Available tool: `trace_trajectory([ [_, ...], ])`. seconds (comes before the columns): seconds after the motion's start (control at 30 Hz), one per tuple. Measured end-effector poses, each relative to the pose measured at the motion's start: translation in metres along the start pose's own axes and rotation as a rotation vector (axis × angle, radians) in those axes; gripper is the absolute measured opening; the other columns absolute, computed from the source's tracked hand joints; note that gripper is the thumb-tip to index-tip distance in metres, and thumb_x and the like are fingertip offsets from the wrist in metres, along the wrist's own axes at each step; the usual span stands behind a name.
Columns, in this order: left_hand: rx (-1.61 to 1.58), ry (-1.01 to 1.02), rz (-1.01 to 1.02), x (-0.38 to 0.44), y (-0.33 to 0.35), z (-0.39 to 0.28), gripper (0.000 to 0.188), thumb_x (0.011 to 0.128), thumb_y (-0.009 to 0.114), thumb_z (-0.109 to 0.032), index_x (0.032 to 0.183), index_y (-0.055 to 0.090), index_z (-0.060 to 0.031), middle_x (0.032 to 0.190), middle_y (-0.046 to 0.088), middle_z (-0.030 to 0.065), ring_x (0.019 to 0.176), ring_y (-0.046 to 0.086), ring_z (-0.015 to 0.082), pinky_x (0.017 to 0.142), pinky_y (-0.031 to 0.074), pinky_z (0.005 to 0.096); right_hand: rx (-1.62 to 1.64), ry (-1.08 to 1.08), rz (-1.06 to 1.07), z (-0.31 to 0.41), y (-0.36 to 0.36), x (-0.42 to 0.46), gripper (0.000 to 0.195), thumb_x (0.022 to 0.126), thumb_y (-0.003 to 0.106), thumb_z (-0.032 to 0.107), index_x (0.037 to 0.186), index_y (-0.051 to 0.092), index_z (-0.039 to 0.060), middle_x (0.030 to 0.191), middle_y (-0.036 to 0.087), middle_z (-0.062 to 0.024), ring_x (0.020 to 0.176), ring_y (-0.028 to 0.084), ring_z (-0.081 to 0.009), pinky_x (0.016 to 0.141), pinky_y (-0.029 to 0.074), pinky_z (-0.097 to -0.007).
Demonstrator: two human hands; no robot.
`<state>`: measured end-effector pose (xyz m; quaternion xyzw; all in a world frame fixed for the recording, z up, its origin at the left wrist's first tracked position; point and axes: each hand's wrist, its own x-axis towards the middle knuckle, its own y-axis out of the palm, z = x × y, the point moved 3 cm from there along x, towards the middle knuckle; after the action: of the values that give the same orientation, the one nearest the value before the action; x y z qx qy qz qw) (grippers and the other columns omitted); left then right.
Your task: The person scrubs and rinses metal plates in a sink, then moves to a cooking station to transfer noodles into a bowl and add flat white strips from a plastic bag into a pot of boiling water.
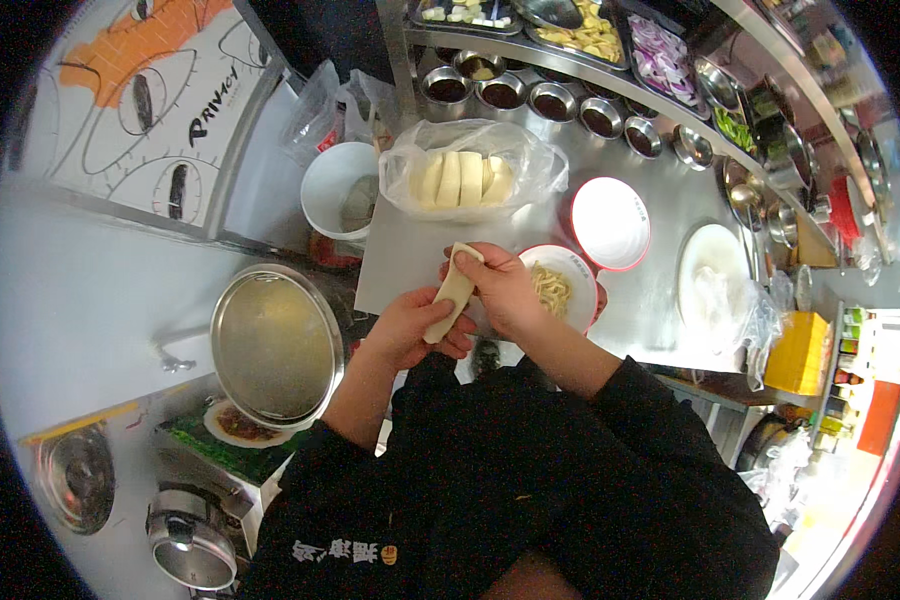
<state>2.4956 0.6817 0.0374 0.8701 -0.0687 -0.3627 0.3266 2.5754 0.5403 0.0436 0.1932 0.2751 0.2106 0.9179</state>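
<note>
A flat strip of pale dough point(450, 296) is held in the air between both hands, slanting up to the right. My left hand point(412, 322) grips its lower end, thumb on top. At the upper end, my right hand point(504, 281) pinches the strip between thumb and fingers. Several thick dough pieces point(461, 178) lie side by side in a clear plastic bag point(546, 154) just beyond the hands. Beside my right wrist stands a white bowl with a red rim point(583, 289), and cooked-looking noodles point(551, 289) lie in it. My right forearm partly hides that bowl.
A second red-rimmed bowl point(610, 223) and a white plate point(688, 259) under plastic stand on the steel counter point(630, 330). Small sauce bowls point(553, 103) line the back, below trays of sliced onion point(658, 56). Leftward are a white bucket point(330, 187) and a large round steel pot point(276, 352).
</note>
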Motion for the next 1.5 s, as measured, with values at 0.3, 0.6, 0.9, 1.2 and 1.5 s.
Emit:
trace_trajectory([
  [0.3, 0.012, 0.321, -0.378, -0.084, 0.032, 0.096, 0.029, 0.103, 0.058, -0.026, 0.115, 0.058, 0.0004, 0.097, 0.071, 0.0198, 0.075, 0.073, 0.0298, 0.063, 0.063, 0.0408, -0.422, -0.127, 0.184, -0.030, 0.008, -0.026, 0.026, 0.100, 0.063, 0.018, 0.116, 0.064, -0.0016, 0.096, 0.071, -0.0096, 0.081, 0.068, -0.0175, 0.071, 0.056, -0.0322],
  [0.6, -0.064, 0.630, -0.634, -0.152, 0.021, 0.147, 0.026, 0.102, 0.061, -0.024, 0.109, 0.062, 0.0016, 0.082, 0.072, 0.0168, 0.059, 0.069, 0.0245, 0.053, 0.059, 0.0389, -0.180, -0.146, 0.328, -0.012, 0.065, -0.037, 0.020, 0.096, 0.067, 0.017, 0.103, 0.070, -0.0012, 0.090, 0.072, -0.0093, 0.080, 0.072, -0.0177, 0.068, 0.062, -0.0325],
  [0.9, -0.208, 0.842, -0.810, -0.282, -0.040, 0.215, 0.019, 0.102, 0.061, -0.018, 0.104, 0.064, 0.0004, 0.080, 0.071, 0.0122, 0.058, 0.067, 0.0191, 0.051, 0.057, 0.0340, -0.273, -0.163, 0.346, -0.004, 0.139, 0.002, 0.023, 0.099, 0.066, 0.020, 0.110, 0.066, -0.0002, 0.097, 0.071, -0.0102, 0.081, 0.072, -0.0185, 0.070, 0.063, -0.0324],
  [1.2, -0.481, 1.012, -0.833, -0.415, -0.133, 0.319, 0.012, 0.099, 0.065, -0.013, 0.104, 0.065, -0.0011, 0.079, 0.071, 0.0155, 0.057, 0.066, 0.0222, 0.051, 0.058, 0.0349, -0.327, -0.172, 0.353, -0.007, 0.220, -0.009, 0.018, 0.097, 0.070, 0.021, 0.099, 0.070, 0.0030, 0.083, 0.070, -0.0045, 0.065, 0.064, -0.0117, 0.057, 0.055, -0.0250],
  [1.5, -0.607, 1.012, -0.967, -0.456, -0.180, 0.376, 0.012, 0.098, 0.065, -0.012, 0.104, 0.065, -0.0014, 0.082, 0.071, 0.0166, 0.057, 0.067, 0.0222, 0.052, 0.059, 0.0338, -0.349, -0.193, 0.417, 0.018, 0.285, 0.013, 0.020, 0.101, 0.065, 0.023, 0.103, 0.064, 0.0030, 0.086, 0.069, -0.0060, 0.069, 0.064, -0.0133, 0.063, 0.056, -0.0276],
])
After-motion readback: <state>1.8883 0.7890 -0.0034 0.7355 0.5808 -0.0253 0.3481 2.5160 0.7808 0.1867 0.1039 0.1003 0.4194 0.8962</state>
